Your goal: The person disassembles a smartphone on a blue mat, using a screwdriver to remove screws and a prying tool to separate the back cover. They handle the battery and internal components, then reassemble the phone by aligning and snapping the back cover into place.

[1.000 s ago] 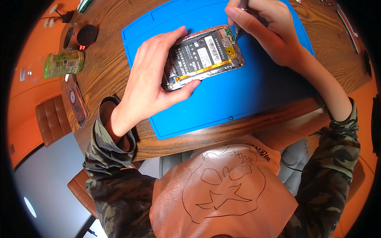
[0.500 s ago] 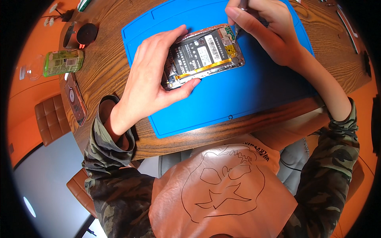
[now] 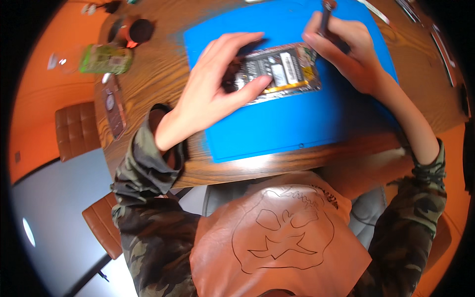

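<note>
Mat edges: the blue mat point(image 3: 267, 133) runs out toward the bench point(image 3: 161, 81) rim in front; a broad blue stretch lies between its near edge and the phone.
Opened phone point(image 3: 278, 74): over the mat, battery up, left end under the left hand point(image 3: 210, 89).
Left fingers: spread, thumb across the phone's face; grip cannot be told.
Right fingers: right hand point(image 3: 354, 54) pinches a dark pen-like tool point(image 3: 325, 21) near the phone's right end.

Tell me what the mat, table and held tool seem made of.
Mat: likely rubber or silicone; dull, even blue. Table: wood or wood-look laminate, glossy; dark grain, bright reflection. Tool: dark, perhaps metal or plastic; blur hides its finish.
</note>
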